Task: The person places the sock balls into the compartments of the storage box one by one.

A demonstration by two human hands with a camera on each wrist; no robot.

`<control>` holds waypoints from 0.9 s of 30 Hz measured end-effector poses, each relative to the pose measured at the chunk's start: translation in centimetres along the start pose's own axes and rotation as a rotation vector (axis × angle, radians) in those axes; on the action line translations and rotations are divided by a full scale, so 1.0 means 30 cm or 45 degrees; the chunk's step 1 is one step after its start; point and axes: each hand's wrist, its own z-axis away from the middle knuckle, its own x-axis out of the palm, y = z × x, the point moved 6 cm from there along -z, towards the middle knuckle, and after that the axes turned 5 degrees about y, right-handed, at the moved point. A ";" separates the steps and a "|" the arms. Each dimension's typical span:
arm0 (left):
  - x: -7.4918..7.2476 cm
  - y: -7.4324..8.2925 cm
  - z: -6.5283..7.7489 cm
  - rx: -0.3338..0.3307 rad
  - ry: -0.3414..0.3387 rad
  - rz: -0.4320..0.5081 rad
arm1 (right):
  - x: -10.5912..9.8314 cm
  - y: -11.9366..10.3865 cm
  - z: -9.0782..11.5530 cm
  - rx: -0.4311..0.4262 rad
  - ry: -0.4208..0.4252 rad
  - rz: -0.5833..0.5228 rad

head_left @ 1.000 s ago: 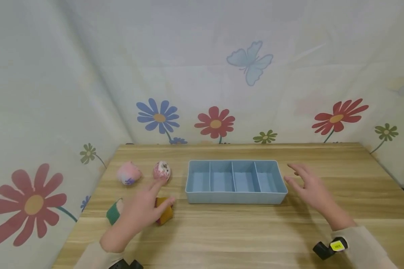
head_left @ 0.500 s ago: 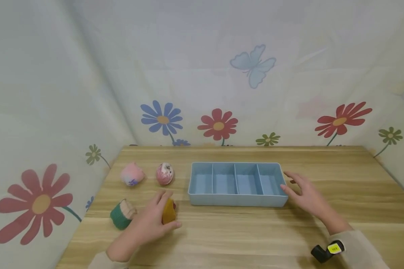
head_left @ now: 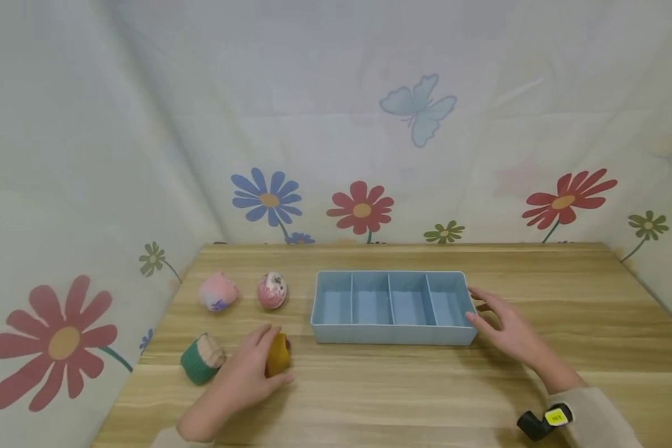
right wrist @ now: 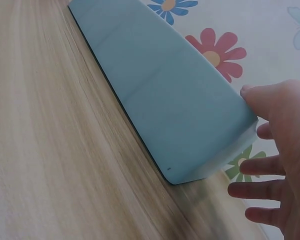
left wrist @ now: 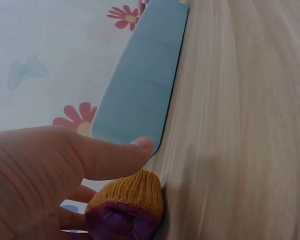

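In the head view, my left hand is around a rolled-up sock at the left of the table. The left wrist view shows its ribbed mustard knit and purple inside, with the fingers beside it and the thumb stretched out above, apart from it. My right hand is at the right end of a light blue box with four compartments in a row. In the right wrist view, the thumb is at the box's upper corner, and the other fingers are spread beyond its end wall.
A green and beige rolled sock lies left of my left hand. Farther back are a pink bundle and a pink and white roundish bundle. The wooden table backs onto a flower-print curtain.
My left hand has moved down to the right around the mustard sock, uncovering the green one. My right hand has moved left to the box end. The view has shifted slightly.
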 end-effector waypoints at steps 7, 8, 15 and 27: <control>0.009 -0.035 0.012 -0.018 0.038 0.050 | 0.012 0.010 -0.001 0.031 -0.045 -0.110; 0.009 -0.038 0.010 -0.014 0.045 0.056 | 0.012 0.013 -0.002 0.036 -0.045 -0.139; 0.005 -0.039 -0.031 0.010 0.044 0.119 | -0.007 0.029 -0.002 0.070 -0.015 -0.222; 0.015 -0.074 -0.009 -0.044 0.059 0.168 | 0.018 0.028 0.000 0.094 -0.079 -0.193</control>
